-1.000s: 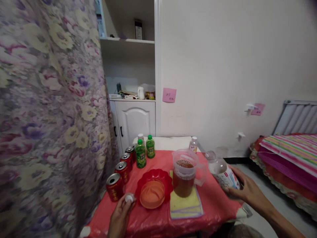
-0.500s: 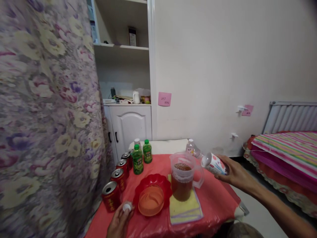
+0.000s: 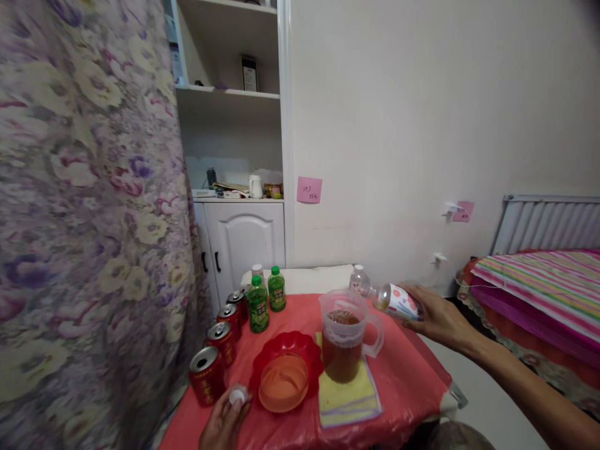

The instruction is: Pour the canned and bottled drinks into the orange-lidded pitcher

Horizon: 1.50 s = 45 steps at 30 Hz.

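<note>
My right hand (image 3: 429,312) is closed around a clear labelled bottle (image 3: 398,302), tilted with its neck toward the rim of a plastic pitcher (image 3: 344,344). Brown liquid partly fills the pitcher, which stands on a folded yellow cloth (image 3: 351,403). In my left hand (image 3: 224,419) is a small white cap (image 3: 238,395), held between the fingers near the front can. A red scalloped dish (image 3: 262,356) with an orange bowl (image 3: 284,384) in it sits between that hand and the pitcher.
Red cans (image 3: 207,378) line the table's left side, beside green bottles (image 3: 258,306). Another clear bottle (image 3: 359,281) stands behind the pitcher. A floral curtain (image 3: 94,219) hangs at left; a bed (image 3: 539,281) is at right.
My right hand and its bottle have moved slightly left, and the bottle now lies nearer to level, with its neck closer to the pitcher. The view has shifted slightly.
</note>
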{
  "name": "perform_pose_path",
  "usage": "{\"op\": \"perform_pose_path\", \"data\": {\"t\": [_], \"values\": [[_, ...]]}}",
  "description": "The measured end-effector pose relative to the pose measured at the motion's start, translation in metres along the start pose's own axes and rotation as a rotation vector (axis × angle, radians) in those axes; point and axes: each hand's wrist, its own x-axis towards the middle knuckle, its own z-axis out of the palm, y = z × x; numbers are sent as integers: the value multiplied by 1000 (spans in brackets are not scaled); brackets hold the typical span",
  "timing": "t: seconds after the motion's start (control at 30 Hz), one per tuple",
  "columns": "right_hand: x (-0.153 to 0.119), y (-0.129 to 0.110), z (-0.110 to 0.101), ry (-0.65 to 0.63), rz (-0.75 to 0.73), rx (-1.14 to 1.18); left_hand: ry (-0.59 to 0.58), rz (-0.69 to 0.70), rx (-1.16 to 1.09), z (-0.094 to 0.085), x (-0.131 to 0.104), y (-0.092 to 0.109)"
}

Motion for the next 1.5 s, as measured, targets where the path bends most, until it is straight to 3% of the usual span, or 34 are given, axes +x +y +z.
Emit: {"op": "perform_pose_path", "data": {"t": [0.27,1.07,1.5], "values": [[7,-4,-8,-95,3,-19,-38,-29,-94,-7,9,-8],[16,-10,-11,-106,-66,-159,-49,-23,-74,-5,6,-7],[20,-15,-14,-128,-83,-212,-58,-63,-178,-5,9,-8]]}}
